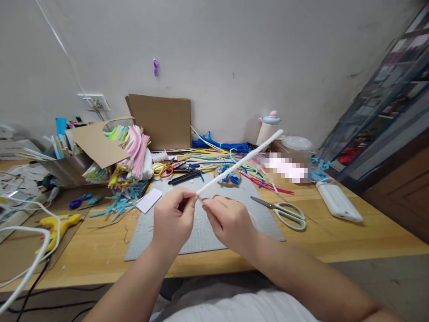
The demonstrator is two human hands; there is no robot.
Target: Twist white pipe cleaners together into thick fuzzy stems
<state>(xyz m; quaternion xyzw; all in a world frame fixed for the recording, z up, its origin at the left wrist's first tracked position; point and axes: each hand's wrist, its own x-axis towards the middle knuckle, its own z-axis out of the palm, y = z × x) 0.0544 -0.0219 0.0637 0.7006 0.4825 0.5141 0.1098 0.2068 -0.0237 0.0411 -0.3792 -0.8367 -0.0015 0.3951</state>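
This is a craft workspace: a pale wooden desk (362, 239) with a grey gridded cutting mat (204, 237) beneath the person's fingers (190, 205), steel scissors with pale green handles (276, 207) to their right, a yellow glue gun (63, 222) far to their left, and thick bundles of pastel fuzzy stems (134, 150) beyond them, leftward.

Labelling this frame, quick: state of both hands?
Left hand: closed, pinching the white fuzzy stem near its lower end.
Right hand: curled at that end; grip unclear.
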